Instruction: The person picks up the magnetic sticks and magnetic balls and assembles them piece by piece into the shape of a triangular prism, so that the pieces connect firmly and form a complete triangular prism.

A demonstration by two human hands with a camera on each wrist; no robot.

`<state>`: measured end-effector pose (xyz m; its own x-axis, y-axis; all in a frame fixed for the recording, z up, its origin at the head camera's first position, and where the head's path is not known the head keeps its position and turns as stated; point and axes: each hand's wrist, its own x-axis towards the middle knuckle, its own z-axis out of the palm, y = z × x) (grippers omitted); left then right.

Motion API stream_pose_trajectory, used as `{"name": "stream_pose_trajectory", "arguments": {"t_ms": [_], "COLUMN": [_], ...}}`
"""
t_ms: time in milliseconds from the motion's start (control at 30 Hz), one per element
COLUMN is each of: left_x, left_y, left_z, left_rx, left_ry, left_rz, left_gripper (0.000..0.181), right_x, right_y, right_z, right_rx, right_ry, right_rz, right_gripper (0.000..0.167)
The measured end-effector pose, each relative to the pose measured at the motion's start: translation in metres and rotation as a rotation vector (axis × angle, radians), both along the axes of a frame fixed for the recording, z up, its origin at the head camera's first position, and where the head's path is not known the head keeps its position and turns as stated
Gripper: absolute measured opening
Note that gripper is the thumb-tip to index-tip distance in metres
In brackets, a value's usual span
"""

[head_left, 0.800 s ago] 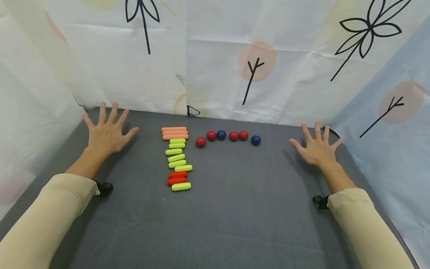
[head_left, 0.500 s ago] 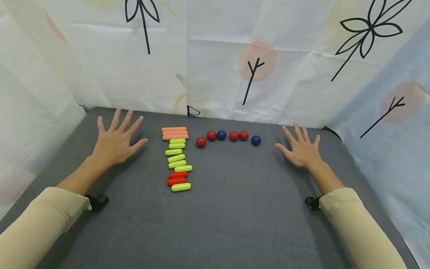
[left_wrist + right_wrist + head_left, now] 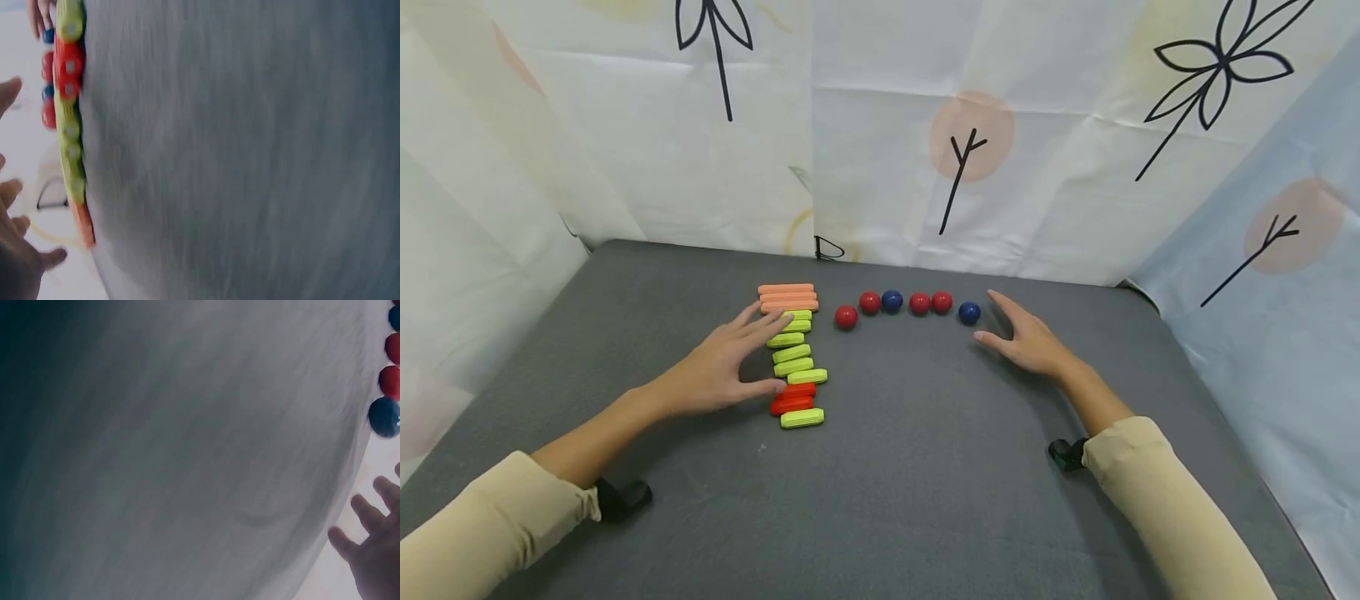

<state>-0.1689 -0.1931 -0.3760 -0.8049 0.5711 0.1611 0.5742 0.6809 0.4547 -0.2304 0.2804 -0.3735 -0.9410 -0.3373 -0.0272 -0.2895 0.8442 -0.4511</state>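
Fingers of the left hand [image 3: 718,368] stand spread from the thumb in a wide gap, and we see nothing gripped between them. Thumb tip is by the red pieces [image 3: 793,406], fingertips over the upper yellow-green pieces [image 3: 793,353]; whether they touch, we cannot tell. Just to the right runs the column, from the orange sticks [image 3: 788,306] near the far edge of the grey table [image 3: 895,483] toward us, each piece's long axis lying crosswise, roughly left to right. The left hand is much the nearer to it.

Further right we come to a row of four red balls [image 3: 920,303] and two blue balls [image 3: 969,313]. Beyond its blue end is the right hand [image 3: 1028,340], thumb and fingers parted, holding nothing, apart from that ball. What matters most, we judge, is that both gaps face inward: column to the right of one, balls to the left of the other.

We can read no brand or label. Along the cloth backdrop [image 3: 880,167] are drawn leafy stems; one small black mark resembles a D, though we cannot confirm a letter.
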Motion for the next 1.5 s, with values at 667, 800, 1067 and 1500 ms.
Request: {"name": "stream_pose_trajectory", "arguments": {"t_ms": [667, 800, 1067, 1500], "left_x": [0.028, 0.029, 0.030, 0.032], "left_y": [0.022, 0.020, 0.019, 0.039], "left_z": [-0.004, -0.006, -0.010, -0.010], "left_rx": [0.192, 0.156, 0.072, 0.000], "left_ry": [-0.094, -0.103, 0.011, 0.207], "left_rz": [-0.319, -0.310, -0.312, -0.285], "left_gripper": [0.042, 0.043, 0.041, 0.042], "right_x": [-0.017, -0.017, -0.010, 0.016], "right_y": [-0.026, -0.026, -0.024, -0.020], "right_z": [-0.009, -0.010, -0.006, 0.001], "right_rx": [-0.416, -0.378, -0.322, -0.291], "right_ry": [0.011, 0.000, -0.045, -0.123], "right_rz": [-0.072, -0.076, -0.034, 0.131], "right_gripper": [0.048, 0.041, 0.037, 0.036]}}
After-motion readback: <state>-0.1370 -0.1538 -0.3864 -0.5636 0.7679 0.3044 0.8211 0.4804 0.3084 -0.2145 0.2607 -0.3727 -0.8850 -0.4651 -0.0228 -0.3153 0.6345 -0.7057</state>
